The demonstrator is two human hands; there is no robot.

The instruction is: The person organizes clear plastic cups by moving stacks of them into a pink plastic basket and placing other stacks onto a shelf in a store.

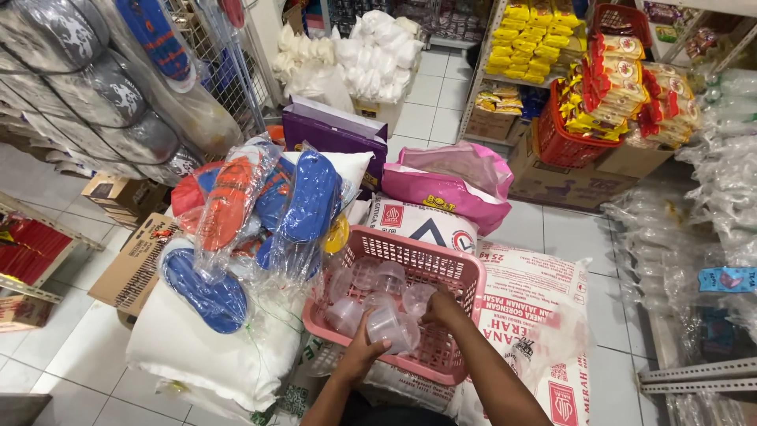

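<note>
Two hands are seen inside a pink basket [465,272] on sacks: a clear plastic cup [386,325] is gripped by left hand [364,347]; right hand [443,308] fingers are closed on another.

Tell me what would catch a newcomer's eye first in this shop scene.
In the lower middle, a pink slatted plastic basket rests on white printed sacks; inside it, the left hand grips a small clear plastic cup and the right hand reaches among more cups. To its left lie blue and orange sandals in clear bags. At upper right hangs a red basket of yellow-and-red snack packets.
</note>
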